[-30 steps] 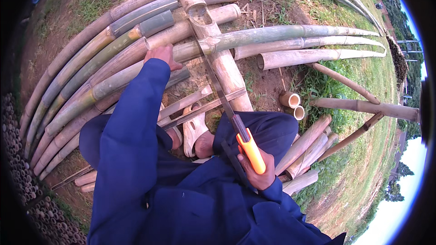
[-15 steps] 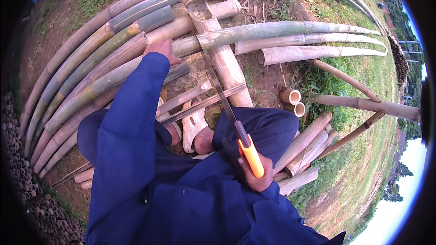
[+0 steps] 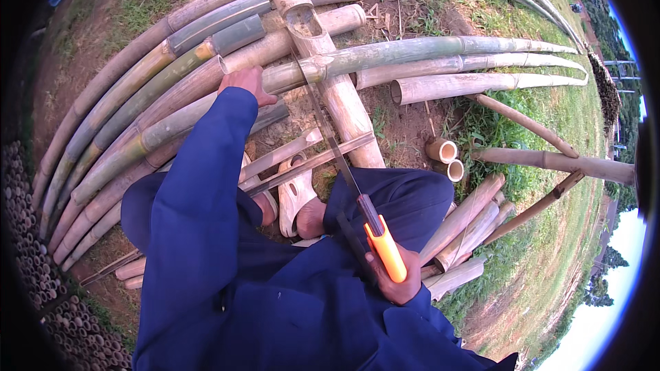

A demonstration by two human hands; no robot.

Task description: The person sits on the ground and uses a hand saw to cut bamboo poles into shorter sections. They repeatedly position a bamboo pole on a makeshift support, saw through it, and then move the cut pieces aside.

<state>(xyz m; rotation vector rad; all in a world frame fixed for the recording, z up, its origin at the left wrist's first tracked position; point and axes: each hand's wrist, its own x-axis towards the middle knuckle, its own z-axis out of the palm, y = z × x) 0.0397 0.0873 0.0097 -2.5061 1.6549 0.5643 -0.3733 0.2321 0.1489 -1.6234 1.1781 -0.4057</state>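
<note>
My right hand (image 3: 393, 280) grips the orange handle of a hand saw (image 3: 385, 251). Its thin blade (image 3: 328, 139) runs up and away to a long green bamboo pole (image 3: 440, 48) that lies across a thick cut bamboo log (image 3: 337, 89). The blade meets the pole where it crosses the log. My left hand (image 3: 244, 82) presses down on the same pole to the left of the blade, the blue sleeve stretched out. My feet in pale sandals (image 3: 295, 192) rest on split bamboo strips below the log.
Many long bamboo poles (image 3: 130, 110) lie side by side at the left. More poles (image 3: 474, 82) stretch right over grass. Short cut pieces (image 3: 467, 223) lie by my right knee, two hollow stubs (image 3: 443, 154) beyond. A stack of small cut ends (image 3: 41, 268) fills the lower left.
The saw has drawn back toward me a little, my right hand sitting slightly lower. My left hand stays on the pole.
</note>
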